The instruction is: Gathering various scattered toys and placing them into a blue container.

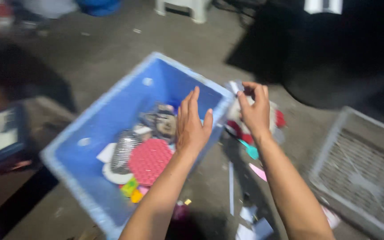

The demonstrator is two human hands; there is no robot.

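The left hand (193,123) is stretched out flat with its fingers together and straight, thumb a little apart, holding nothing; it hovers over the near right wall of a blue plastic crate (112,111), and whether it touches the rim cannot be told from the blurred view. The right hand (255,110) is just beside it, outside the crate, its fingers loosely curled downward over a heap of red and white scraps (277,119) on the floor; it appears empty, though the blur hides whether the fingertips touch the heap. Inside the crate, right below the left hand, lies a red perforated disc (150,161), with a silvery ribbed piece (124,151) beside it, a white plate-like piece (114,177) under them, small yellow and green bits (130,189) near the front, and a dark, brownish jumble (163,122) further back. On the concrete floor (112,49) below the right forearm lie a teal scrap (250,151), a pink strip (258,171) and pale paper pieces (250,224). A grey wire crate (361,173) sits well to the right, and a white stool (184,9) stands at the top edge.
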